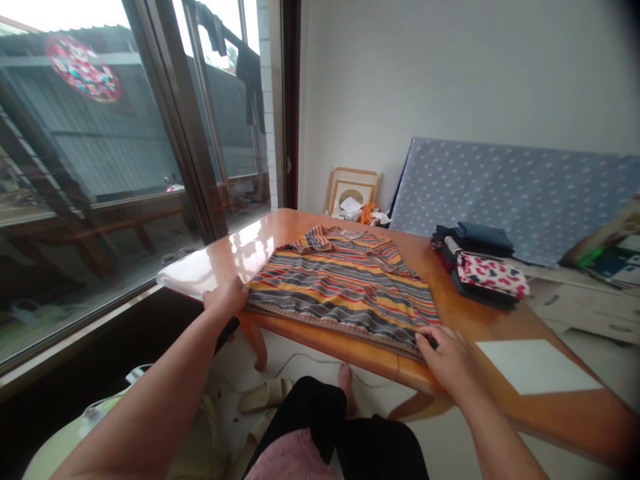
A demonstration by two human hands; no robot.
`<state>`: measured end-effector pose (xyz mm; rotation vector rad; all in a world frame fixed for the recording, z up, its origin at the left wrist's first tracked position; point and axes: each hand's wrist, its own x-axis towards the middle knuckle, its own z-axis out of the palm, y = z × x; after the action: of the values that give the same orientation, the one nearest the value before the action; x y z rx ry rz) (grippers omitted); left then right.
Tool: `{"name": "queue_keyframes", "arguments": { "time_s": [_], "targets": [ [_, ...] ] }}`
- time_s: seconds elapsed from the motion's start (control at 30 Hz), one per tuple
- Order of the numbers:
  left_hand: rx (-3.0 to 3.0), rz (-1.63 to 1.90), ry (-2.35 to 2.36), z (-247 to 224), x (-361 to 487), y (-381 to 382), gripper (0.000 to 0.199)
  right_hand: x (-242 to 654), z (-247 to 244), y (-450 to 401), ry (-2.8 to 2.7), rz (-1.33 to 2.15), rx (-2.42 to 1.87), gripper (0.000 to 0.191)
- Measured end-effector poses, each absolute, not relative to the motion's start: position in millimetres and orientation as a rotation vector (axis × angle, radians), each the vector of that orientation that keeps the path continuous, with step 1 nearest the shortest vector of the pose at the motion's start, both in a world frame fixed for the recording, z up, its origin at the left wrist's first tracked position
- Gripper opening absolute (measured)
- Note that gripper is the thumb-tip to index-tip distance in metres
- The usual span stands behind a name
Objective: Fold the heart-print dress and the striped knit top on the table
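Observation:
A striped shirt (pixel 345 280) in orange, grey and red lies spread out on the wooden table (pixel 465 353), its collar toward the far side and its hem along the near edge. At the hem's left corner, my left hand (pixel 227 297) has its fingers closed on the cloth. My right hand (pixel 445 350) pinches the hem's right corner, thumb toward the shirt. Both sleeves lie folded inward over the upper part of the shirt.
To the right stands a pile of folded clothes (pixel 483 267), with a white sheet (pixel 537 367) lying nearer. Behind are a picture frame (pixel 354 187) and a dotted blue cloth (pixel 500 193). Slippers (pixel 265 395) lie on the floor. Glass doors (pixel 110 133) line the left.

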<state>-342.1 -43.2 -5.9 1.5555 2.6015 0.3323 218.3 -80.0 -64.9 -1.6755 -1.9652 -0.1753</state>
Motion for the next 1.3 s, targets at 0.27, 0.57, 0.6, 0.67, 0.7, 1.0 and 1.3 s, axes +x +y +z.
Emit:
{"name": "queue_keyframes", "arguments": {
  "time_s": [0.27, 0.57, 0.6, 0.67, 0.7, 1.0, 1.3],
  "targets": [
    [1.881, 0.624, 2.678, 13.2, -309.4, -54.3, 0.037, 214.5, -56.7, -84.1, -1.917, -0.156, -1.666, 0.022],
    [2.454, 0.691, 1.436, 14.7, -210.3, -91.1, 0.012, 210.7, -46.4, -89.4, -1.898, -0.131, -1.576, 0.017],
    [2.484, 0.678, 1.401, 12.1, -202.1, -94.0, 0.011, 209.6, -44.7, -90.0, -1.901, -0.122, -1.577, 0.016],
    [2.513, 0.659, 1.387, 7.1, -190.8, -96.9, 0.012, 205.6, -40.2, -92.2, -1.918, -0.095, -1.575, 0.015],
    [2.519, 0.653, 1.391, 4.8, -187.7, -97.0, 0.012, 202.4, -37.3, -93.9, -1.935, -0.080, -1.566, 0.014],
    [2.499, 0.635, 1.408, -8.4, -190.4, -89.8, 0.015, 163.3, -20.4, -114.9, -2.192, 0.147, -1.427, 0.008],
    [2.538, 0.531, 1.518, -2.0, -178.7, -87.2, 0.019, 162.4, -24.0, -113.8, -2.232, 0.136, -1.490, 0.013]
  ]
}}
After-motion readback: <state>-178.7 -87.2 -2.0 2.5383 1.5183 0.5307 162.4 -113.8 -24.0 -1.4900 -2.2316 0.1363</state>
